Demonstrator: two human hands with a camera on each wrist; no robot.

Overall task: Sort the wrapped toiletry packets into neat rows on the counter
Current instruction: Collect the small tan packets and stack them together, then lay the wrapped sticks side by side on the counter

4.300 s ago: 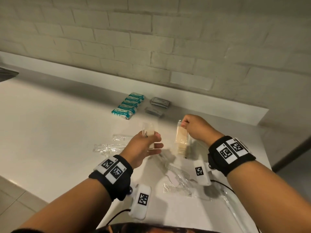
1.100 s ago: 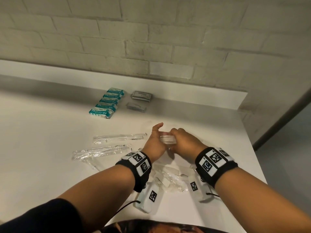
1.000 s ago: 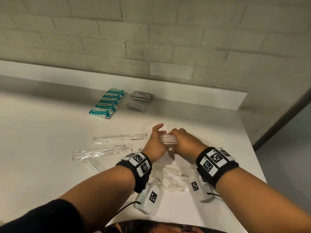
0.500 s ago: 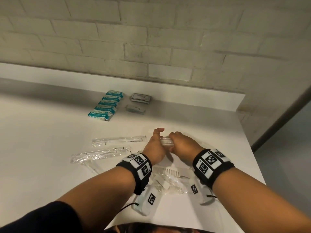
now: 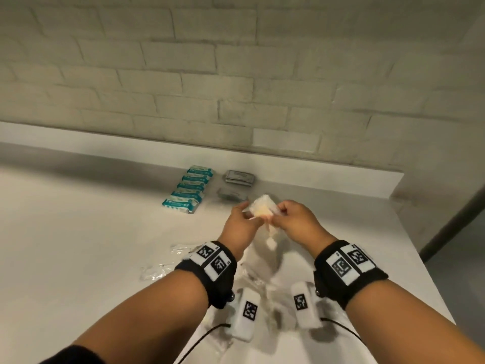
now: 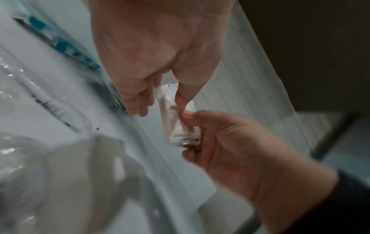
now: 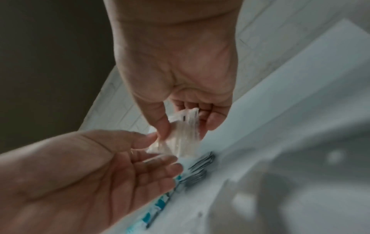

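A small stack of clear-wrapped cotton swab packets (image 5: pixel 262 210) hangs above the white counter (image 5: pixel 78 245), held between both hands. My left hand (image 5: pixel 245 210) pinches its left end between thumb and fingers. My right hand (image 5: pixel 278 217) grips the right end, thumb on top. In the left wrist view the swab packets (image 6: pixel 174 126) sit between my left thumb and fingers (image 6: pixel 138 102). The right wrist view shows the swab packets (image 7: pixel 186 142) under my right thumb. A row of teal packets (image 5: pixel 187 191) and a few grey packets (image 5: pixel 237 177) lie just beyond.
Long clear-wrapped packets (image 5: pixel 157 271) lie left of my left wrist, partly hidden by it. More clear wrappers (image 5: pixel 252 274) lie on the counter between my forearms. A low white backsplash (image 5: pixel 315 169) and a brick wall close the far side. The counter ends at right (image 5: pixel 409 232).
Both hands have lifted the swab packets off the counter and carried them forward, towards the grey packets. The stack now tilts up in my fingers.
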